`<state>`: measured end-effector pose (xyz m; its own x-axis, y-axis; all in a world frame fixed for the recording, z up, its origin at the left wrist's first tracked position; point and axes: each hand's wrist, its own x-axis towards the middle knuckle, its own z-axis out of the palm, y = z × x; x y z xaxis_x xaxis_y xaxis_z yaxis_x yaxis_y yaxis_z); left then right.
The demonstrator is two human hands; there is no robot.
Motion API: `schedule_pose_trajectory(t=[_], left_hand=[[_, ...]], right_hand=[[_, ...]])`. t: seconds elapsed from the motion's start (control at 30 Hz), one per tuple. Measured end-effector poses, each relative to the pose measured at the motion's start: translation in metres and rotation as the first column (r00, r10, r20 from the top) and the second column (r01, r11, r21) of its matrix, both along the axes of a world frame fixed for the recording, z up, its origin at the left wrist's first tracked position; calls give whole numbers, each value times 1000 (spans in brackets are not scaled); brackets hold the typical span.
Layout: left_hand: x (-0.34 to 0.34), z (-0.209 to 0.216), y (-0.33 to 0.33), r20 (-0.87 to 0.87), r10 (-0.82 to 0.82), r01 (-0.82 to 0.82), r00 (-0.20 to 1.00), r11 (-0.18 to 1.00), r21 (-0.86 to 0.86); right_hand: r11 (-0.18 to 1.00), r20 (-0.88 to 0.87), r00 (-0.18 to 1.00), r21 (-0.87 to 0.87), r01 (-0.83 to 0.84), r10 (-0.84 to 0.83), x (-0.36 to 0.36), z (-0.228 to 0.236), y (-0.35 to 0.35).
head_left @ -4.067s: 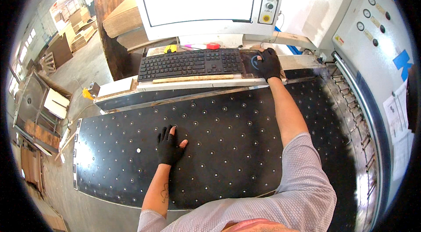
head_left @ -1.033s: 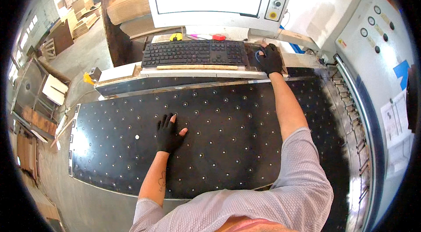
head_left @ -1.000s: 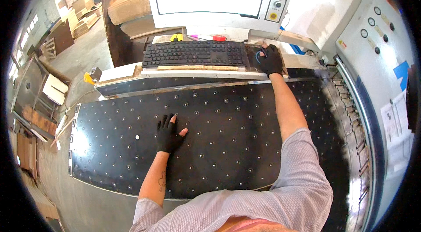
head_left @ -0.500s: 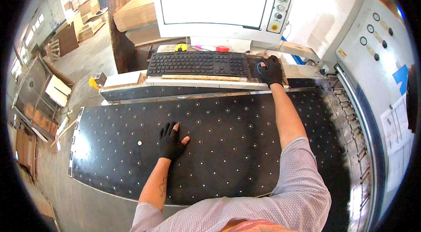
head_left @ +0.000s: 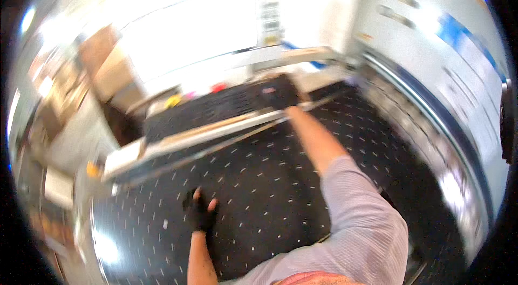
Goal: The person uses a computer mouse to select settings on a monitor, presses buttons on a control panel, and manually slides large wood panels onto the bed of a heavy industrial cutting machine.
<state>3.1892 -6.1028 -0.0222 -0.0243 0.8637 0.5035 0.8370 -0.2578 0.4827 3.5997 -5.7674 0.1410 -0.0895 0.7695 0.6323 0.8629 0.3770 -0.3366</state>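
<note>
My left hand (head_left: 202, 214), in a black glove with bare thumb and fingertip, lies open on the black machine table (head_left: 259, 190) dotted with small pale studs. My right hand (head_left: 283, 92), gloved the same way, is at the right end of the black keyboard (head_left: 208, 111), on the narrow ledge. Its fingers are curled over a computer mouse, which motion blur and the glove mostly hide now; the earlier frame shows it better. Beyond the keyboard stands a monitor (head_left: 194, 31) with a washed-out white screen.
A button panel (head_left: 270, 12) borders the screen. Behind the keyboard lie a yellow item (head_left: 172, 100) and a red item (head_left: 218, 87). On the right stands a pale cabinet (head_left: 453, 96) with round gauges, a metal rail (head_left: 426, 118) along its foot. Stacked brown boards (head_left: 116, 72) stand at left.
The whole view has swung and tilted to the right, smearing the picture. Relative to the table and keyboard, both hands stay about where they were.
</note>
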Motion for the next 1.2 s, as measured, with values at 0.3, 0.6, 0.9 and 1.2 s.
schedule_pose_trajectory(t=[0.3,0.6,0.9,1.2], left_hand=[[-3,-47,4,79,48,-39,996,994,-106],[-25,-52,11,-168,71,-81,983,995,-50],[0,-41,22,-63,7,-16,998,992,-128],[-2,-30,13,-63,1,-12,998,985,-173]], right_hand=[[983,-114,976,-3,185,-184,2,18,-24],[945,-54,983,-289,152,-175,-7,17,-32],[973,-183,957,18,231,-224,12,-15,2],[959,-162,957,113,261,-241,-1,-16,-11]])
